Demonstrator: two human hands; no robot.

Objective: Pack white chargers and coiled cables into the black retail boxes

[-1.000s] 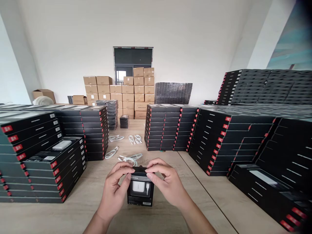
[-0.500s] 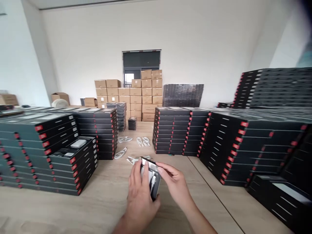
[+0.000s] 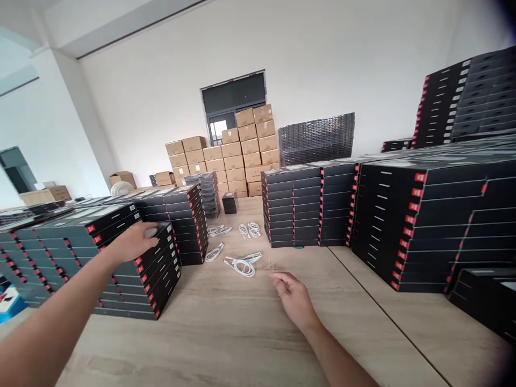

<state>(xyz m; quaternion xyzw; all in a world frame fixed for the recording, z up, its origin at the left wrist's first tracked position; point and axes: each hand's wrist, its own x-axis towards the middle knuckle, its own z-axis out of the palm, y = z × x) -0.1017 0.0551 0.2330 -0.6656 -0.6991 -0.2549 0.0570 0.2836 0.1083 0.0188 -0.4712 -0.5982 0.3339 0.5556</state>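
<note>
The white item (image 3: pixel 151 232) is on top of the low black box stack (image 3: pixel 164 269); lots of boxes look piled & done, but white cables (image 3: pixel 253 258) lie loose, so prob. some's left. L hand (image 3: pixel 136 241) is on or just over the white item, fingers bent, can't tell if they grip. R hand (image 3: pixel 293 298) is over the table (image 3: pixel 226 338), fingers half curled w/ a little gap, nothing seen in it.

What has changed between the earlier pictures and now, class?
The left hand moved left to the low stack of black, red-labelled boxes. The right hand let go of the small black windowed box, which no longer shows, and is over the pale wooden table. The coiled white cables stayed put.
</note>
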